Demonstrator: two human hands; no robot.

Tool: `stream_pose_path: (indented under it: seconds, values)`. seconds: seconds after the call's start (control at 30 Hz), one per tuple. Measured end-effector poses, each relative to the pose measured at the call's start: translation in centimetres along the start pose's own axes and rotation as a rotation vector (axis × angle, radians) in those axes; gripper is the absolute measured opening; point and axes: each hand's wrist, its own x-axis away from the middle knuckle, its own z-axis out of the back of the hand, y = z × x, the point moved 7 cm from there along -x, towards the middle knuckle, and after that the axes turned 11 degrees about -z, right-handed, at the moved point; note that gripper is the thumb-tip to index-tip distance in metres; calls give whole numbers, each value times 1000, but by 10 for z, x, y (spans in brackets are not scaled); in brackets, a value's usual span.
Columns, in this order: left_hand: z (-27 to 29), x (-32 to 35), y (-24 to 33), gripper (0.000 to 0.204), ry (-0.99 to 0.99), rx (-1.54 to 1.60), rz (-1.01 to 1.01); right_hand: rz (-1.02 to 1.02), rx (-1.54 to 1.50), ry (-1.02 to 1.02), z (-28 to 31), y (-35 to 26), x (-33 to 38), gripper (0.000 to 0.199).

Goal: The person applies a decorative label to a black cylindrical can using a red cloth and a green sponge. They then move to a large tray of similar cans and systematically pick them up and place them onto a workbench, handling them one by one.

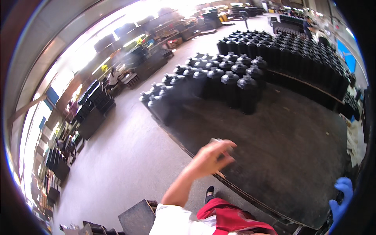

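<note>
Over the near left edge of a wide dark table (290, 156), my bare left hand (214, 157) is in the air with its fingers curled. A small pale bit shows above its knuckles and a darker one by the fingertips; blur hides what it holds. At the far right, my right hand (343, 197) wears a blue glove. Its fingers and thumb curve around something dark by the table's right edge, too shadowed to name. Rows of black bottles (246, 94) with rounded shoulders and short necks stand upright on the table, beyond my left hand.
Behind stands another dense block of black bottles (282, 51). Grey floor (117, 152) runs along the left, with dark crates (94, 98) and people by the windows. A dark box (137, 217) sits low near my left side. Whitish cloth (355, 143) hangs at the right.
</note>
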Motion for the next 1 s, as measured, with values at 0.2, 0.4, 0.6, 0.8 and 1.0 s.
stream_pose_path:
  seconds: [0.2,0.4,0.6,0.8,1.0]
  values:
    - [257,48,-168,52,516,-621,42,637,-125,-480,-202,-264,-178,54]
    - [357,38,-333,87,75,-597,189,978,-233,-412,-401,-499,-324,44]
    - [342,29,-364,91,-97,-494,221,744,204,-686,-553,-542,-419,54]
    - [355,3,-378,117,-475,-399,553,607,547,-657,-569,-562,-430,74]
    - [357,-5,-400,122,-612,-344,573,536,578,-801,-577,-566,-417,81]
